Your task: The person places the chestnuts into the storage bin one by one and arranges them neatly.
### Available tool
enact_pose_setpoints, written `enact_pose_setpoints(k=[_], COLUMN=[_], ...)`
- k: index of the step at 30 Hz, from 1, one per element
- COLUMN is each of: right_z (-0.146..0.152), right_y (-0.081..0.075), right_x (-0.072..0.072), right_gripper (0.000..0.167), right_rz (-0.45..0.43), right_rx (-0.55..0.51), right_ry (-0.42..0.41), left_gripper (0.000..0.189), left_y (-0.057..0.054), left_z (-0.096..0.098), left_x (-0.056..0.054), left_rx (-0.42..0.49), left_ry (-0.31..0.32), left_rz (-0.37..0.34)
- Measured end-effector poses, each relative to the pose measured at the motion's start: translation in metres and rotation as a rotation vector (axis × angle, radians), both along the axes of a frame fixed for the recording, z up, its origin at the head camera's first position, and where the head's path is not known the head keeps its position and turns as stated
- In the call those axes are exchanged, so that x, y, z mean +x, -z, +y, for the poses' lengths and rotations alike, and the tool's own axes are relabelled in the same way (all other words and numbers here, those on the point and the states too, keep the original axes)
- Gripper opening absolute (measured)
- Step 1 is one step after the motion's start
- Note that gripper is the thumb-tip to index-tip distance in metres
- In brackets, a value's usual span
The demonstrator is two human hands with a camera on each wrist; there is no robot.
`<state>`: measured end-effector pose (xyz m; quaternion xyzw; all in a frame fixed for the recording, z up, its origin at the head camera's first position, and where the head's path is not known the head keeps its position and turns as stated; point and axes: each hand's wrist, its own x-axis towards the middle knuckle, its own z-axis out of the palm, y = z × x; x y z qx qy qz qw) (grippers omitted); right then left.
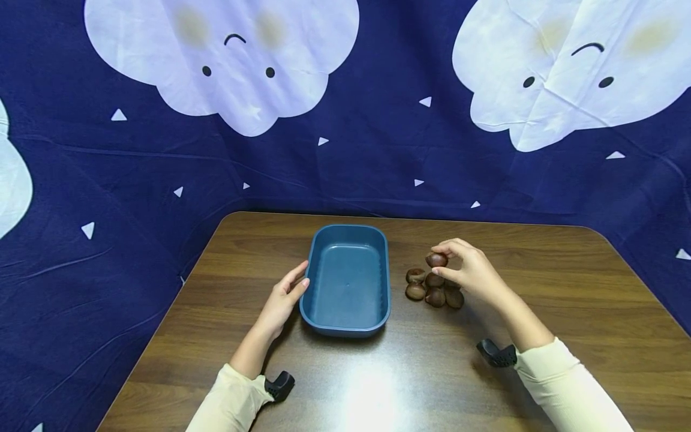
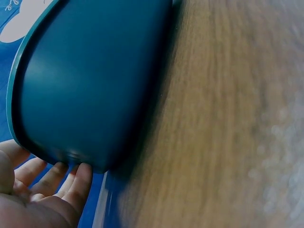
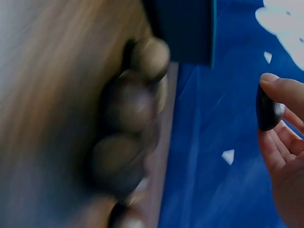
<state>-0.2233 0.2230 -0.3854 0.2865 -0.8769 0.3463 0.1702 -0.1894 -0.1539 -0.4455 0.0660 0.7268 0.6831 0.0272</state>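
Observation:
In the head view, a blue rectangular plastic bin [image 1: 348, 330] stands on the table with nothing in it. My left hand [image 1: 283, 300] is at its left side, and the fingertips touch the outer wall below the rim, as the left wrist view [image 2: 52, 194] also shows. My right hand [image 1: 475, 273] pinches a single brown chestnut [image 1: 436, 259] between thumb and fingers. That chestnut [image 3: 267, 110] appears edge-on in the right wrist view, raised off the table. Close under the hand lies a cluster of several chestnuts [image 1: 435, 297], blurred in the right wrist view.
The wooden table [image 1: 205, 336] has rounded far corners. Behind it hangs a dark blue cloth [image 1: 378, 156] printed with white clouds and small triangles. Black wrist devices [image 1: 281, 386] sit at both pale sleeves. The chestnut cluster lies just right of the bin.

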Motion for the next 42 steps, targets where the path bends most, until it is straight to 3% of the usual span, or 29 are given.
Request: enact_pose_setpoints(k=[5,11,25,35,42], right_z=[-0.029,-0.069,-0.138,-0.164,-0.174], right_y=[-0.012,-0.015,0.004,0.021,0.029], right_x=[-0.006,-0.012,-0.009,-0.007,-0.008], right_gripper=[0.035,0.036,0.034,0.031,0.029], right_rz=[-0.027,-0.062,-0.187,-0.262,-0.338], right_rx=[-0.012,-0.027,0.06,0.132,0.213], right_ry=[-0.078,-0.174,-0.341,-0.419,-0.429], left_gripper=[0.044,0.044,0.044,0.045,0.046], left_y=[0.001,0.001,0.001,0.0,0.001], left_z=[0.0,0.002,0.003,0.001,0.001], left_x=[0.0,-0.002,-0.002,0.0,0.0], left_rx=[0.0,0.012,0.023,0.021,0.04], left_ry=[0.0,-0.004,-0.002,0.007,0.015], left_rz=[0.0,-0.001,-0.002,-0.001,0.006])
